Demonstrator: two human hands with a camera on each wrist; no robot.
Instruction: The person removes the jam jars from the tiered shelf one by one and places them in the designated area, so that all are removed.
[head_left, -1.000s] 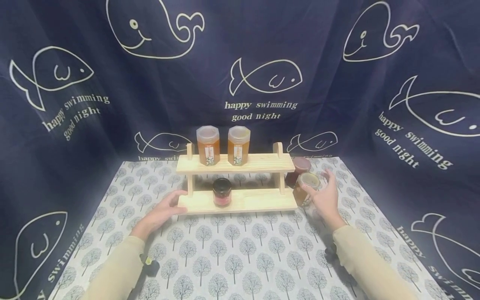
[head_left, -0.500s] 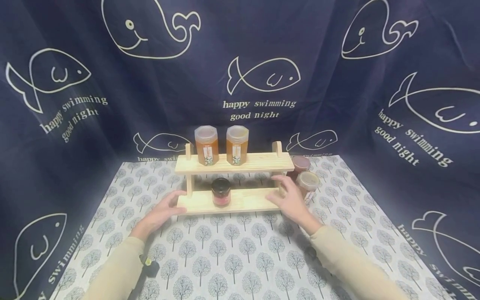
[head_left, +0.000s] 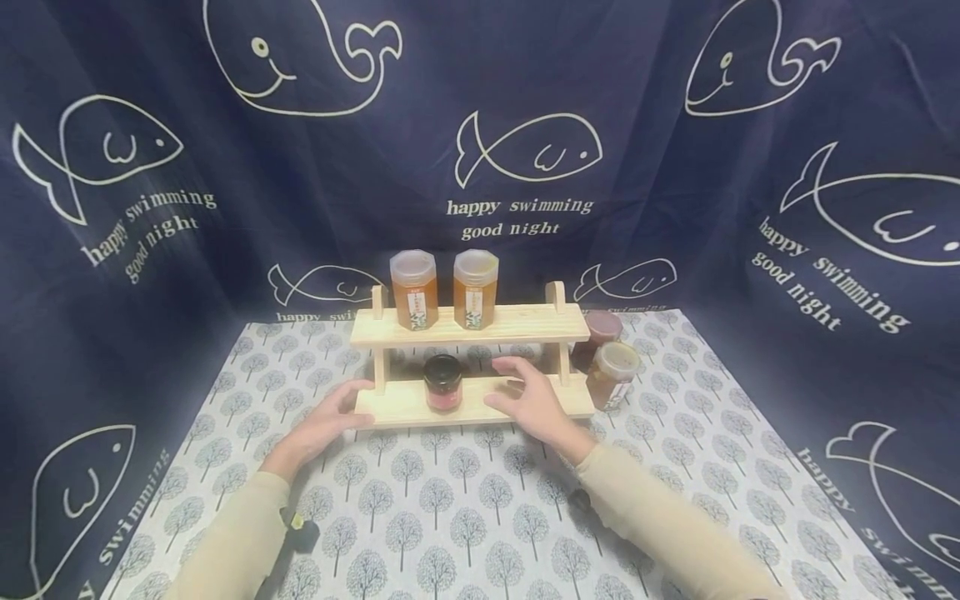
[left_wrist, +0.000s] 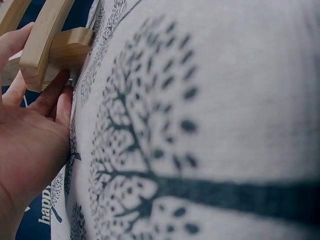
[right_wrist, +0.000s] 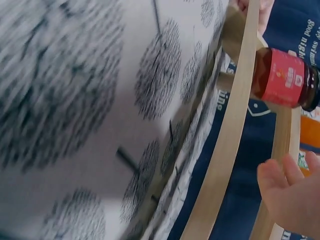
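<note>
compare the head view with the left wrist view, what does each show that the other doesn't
Only the head view: two amber jars and a small dark-lidded jar on the wooden rack, a brown jar and a dark red jar by its right end, and the right grip beside the small dark-lidded jar, not touching it.

Only the left wrist view: the palm of the left grip.

Both: the left grip holding the wooden rack's left end, the tree-print cloth and the navy curtain; the left wrist view catches just part of the rack.
</note>
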